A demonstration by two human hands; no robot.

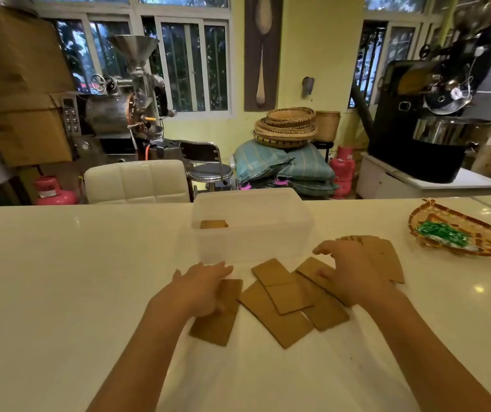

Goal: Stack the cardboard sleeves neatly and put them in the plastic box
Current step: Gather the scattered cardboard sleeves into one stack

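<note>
My left hand (201, 288) lies open, palm down on one cardboard sleeve (219, 313). My right hand (349, 272), fingers spread, presses the loose sleeves (290, 304) at three o'clock. The plastic box (251, 227) waits at twelve. Sweeping hastily could fan them crooked. My right palm hides whatever it covers.

The sleeves (282, 295) under my fingers are plain brown card. The desk (59, 278) is glossy cream-white. The box (253, 230) is cloudy clear plastic. The tray (464, 233) is amber-orange, patterned, holding green wrappers (443, 234).
</note>
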